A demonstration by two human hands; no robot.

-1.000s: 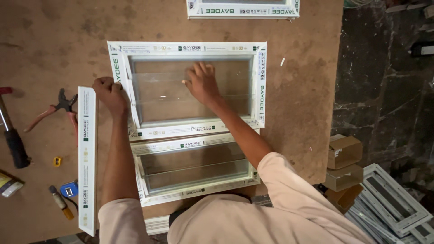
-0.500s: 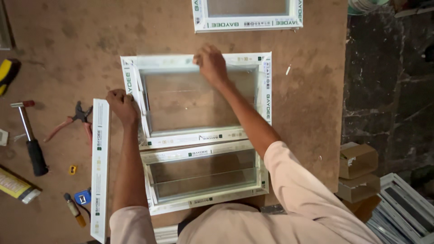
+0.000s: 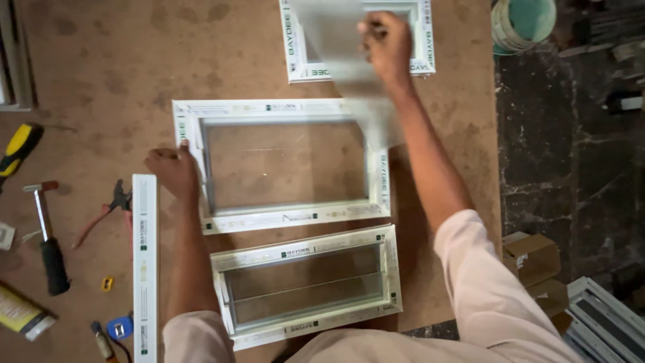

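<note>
My right hand (image 3: 386, 44) holds up a clear glass pane (image 3: 342, 60), blurred by motion, above the far right corner of a white window frame (image 3: 285, 218). That frame lies flat on the brown board table and its opening shows the bare board. My left hand (image 3: 173, 171) rests on the frame's left side. A second white frame (image 3: 302, 247) with glass in it lies nearer to me. A third white frame (image 3: 293, 50) lies at the far edge, partly behind the pane.
A loose white profile strip (image 3: 144, 265) lies left of my left arm. Red-handled pliers (image 3: 107, 212), a hammer (image 3: 47, 238), a yellow-handled tool (image 3: 19, 149) and a blue tape measure (image 3: 119, 329) lie at the left. Cardboard boxes (image 3: 534, 259), stacked frames (image 3: 605, 323) and a bucket (image 3: 524, 23) are on the floor at right.
My right hand has lifted the glass pane out of the middle frame and carried it up and away from me. My left hand has stayed on the frame's left side.
</note>
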